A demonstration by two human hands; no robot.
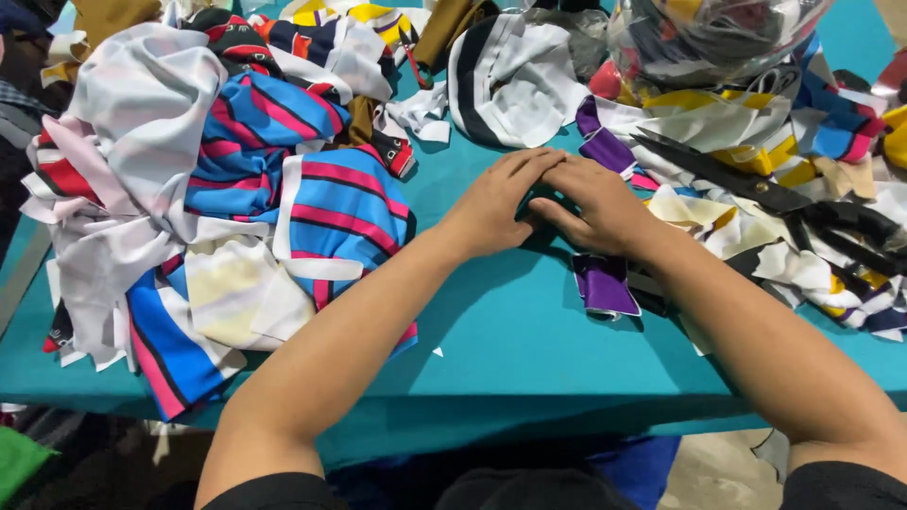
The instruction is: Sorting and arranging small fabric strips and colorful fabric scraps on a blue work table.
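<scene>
Presently pressing flat on the teal counter [529,349], fingers together and extended, fingertips meeting at centre: left hand [496,203] and right hand [600,203], neither closed around anything, both laid over a small dark scrap barely visible beneath the palms and too hidden to identify. Lying just at five o'clock of the right hand, touching the wrist edge, a purple fabric piece [605,285] with white trim. Resting at three o'clock, well within reach, large black shears [756,189], blades pointing toward ten o'clock, handles buried among yellow, white and blue offcuts [812,142]. Heaped at nine o'clock, a mound of blue, pink and white striped knit fabric [283,189], hanging partly over the near counter edge. Sitting at one o'clock, a clear plastic bag [709,38] stuffed with coloured scraps.

Likely trouble, judged from the layout: brushing the shears' exposed blades with the right forearm, given how close and half-hidden among offcuts. Possibly also dragging the purple piece off the counter with the wrist, or tipping the overhanging striped pile to the floor by a nudge of the left elbow
</scene>
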